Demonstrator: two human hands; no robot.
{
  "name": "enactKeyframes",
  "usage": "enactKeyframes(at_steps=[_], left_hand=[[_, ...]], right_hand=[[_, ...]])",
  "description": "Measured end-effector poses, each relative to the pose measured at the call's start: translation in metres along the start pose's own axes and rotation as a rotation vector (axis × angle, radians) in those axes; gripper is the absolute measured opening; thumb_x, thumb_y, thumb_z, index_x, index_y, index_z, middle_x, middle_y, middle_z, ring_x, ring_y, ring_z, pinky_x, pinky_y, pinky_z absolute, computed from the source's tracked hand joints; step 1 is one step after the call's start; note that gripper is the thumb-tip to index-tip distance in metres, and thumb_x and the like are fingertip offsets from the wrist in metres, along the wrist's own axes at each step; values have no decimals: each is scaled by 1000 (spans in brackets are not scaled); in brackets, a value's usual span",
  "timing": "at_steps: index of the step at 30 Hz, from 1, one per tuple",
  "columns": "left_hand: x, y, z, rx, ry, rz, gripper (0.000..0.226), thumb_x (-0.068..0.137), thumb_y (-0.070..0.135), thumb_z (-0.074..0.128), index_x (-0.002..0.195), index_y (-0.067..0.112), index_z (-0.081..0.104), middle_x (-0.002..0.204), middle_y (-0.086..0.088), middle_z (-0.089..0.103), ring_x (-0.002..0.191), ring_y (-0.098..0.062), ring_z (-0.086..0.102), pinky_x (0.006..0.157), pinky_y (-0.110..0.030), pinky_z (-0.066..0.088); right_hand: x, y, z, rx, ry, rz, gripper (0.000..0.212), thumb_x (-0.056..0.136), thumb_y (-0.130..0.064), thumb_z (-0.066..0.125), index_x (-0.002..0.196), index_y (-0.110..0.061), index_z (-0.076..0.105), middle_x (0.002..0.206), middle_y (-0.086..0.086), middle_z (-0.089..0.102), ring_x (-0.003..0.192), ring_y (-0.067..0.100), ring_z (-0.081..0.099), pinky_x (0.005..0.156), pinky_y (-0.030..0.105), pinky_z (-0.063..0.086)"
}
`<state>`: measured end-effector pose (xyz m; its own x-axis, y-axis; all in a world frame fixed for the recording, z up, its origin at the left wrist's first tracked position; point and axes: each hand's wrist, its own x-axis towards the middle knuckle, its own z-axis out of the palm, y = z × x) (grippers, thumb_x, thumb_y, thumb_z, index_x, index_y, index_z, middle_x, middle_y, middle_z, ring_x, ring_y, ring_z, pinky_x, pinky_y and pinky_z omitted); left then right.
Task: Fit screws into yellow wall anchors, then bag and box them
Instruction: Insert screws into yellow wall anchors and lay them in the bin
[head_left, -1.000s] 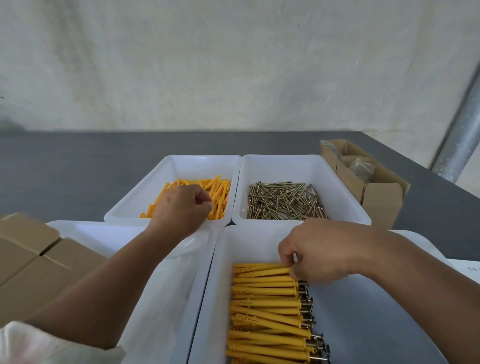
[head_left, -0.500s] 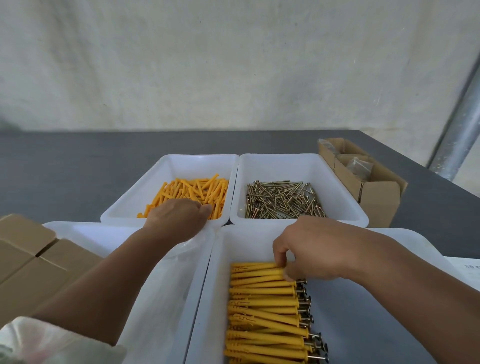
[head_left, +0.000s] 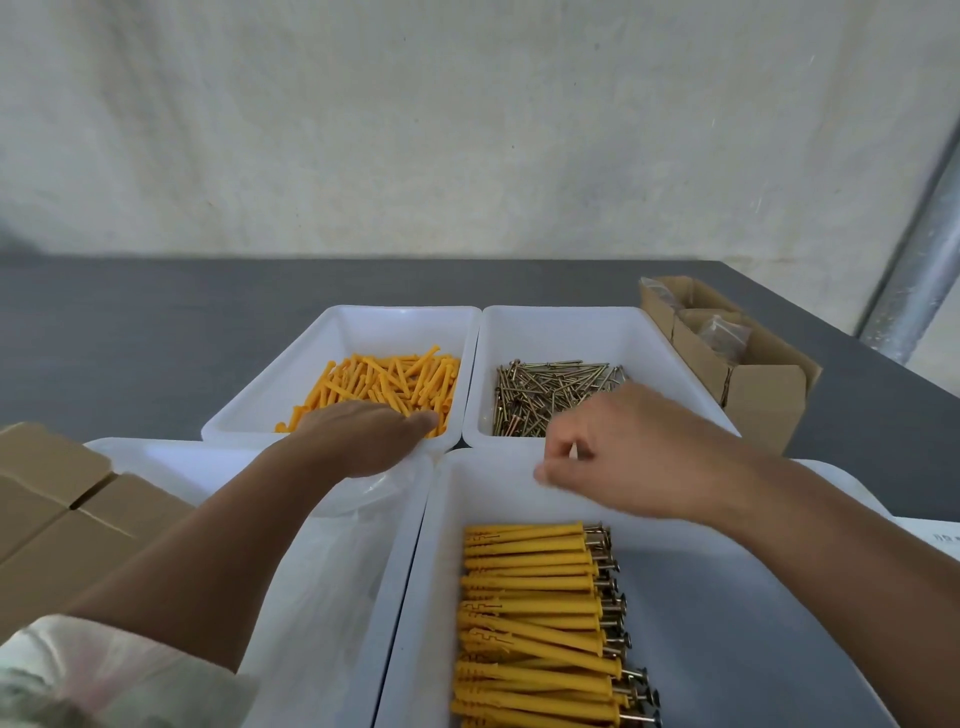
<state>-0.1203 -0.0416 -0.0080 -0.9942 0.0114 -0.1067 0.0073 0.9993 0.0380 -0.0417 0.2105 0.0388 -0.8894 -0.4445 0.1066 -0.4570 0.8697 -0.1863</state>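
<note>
Loose yellow wall anchors (head_left: 395, 379) fill the far left white bin (head_left: 400, 317). Brass screws (head_left: 550, 389) lie in the far right white bin (head_left: 571, 317). A neat row of anchors with screws fitted (head_left: 530, 597) rests in the near right tray (head_left: 727, 649). My left hand (head_left: 363, 436) lies palm down over the front rim of the anchor bin, its fingertips hidden among the anchors. My right hand (head_left: 623, 447) hovers over the near edge of the screw bin, fingers loosely curled with nothing visible in them.
The near left tray (head_left: 156, 457) holds clear plastic bags (head_left: 332, 571). Closed cardboard boxes (head_left: 62, 509) sit at the left edge. An open carton (head_left: 753, 384) with bagged items stands at the right. A metal post (head_left: 924, 270) rises beyond the table's right edge.
My right hand left the top of the row of fitted anchors and rose toward the screw bin. My left hand flattened and slid a little further over the anchors.
</note>
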Motion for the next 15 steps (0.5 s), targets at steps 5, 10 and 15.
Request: enactKeyframes(at_steps=[5,10,15], left_hand=[[-2,-1,0,2,13,57,56,97,64,17,135,39,50,147,5,47,133,-22,41,85,-34,31],[-3,-1,-1,-45,3,42,63,95,69,16,132,37,56,145,5,50,133,-21,43,84,-32,27],[-5,0,-3,-52,-33,61,70,94,71,14,128,30,60,142,1,52,131,-21,44,85,-31,28]], right_hand=[[15,28,3,37,253,168,39,95,-45,51,63,-22,56,53,-8,52,54,5,47,51,27,33],[24,49,25,49,-86,385,55,99,-61,19,90,-26,61,99,-3,65,96,20,58,73,32,42],[43,51,26,76,-312,490,74,93,-72,15,150,-31,37,159,2,30,144,26,29,114,44,27]])
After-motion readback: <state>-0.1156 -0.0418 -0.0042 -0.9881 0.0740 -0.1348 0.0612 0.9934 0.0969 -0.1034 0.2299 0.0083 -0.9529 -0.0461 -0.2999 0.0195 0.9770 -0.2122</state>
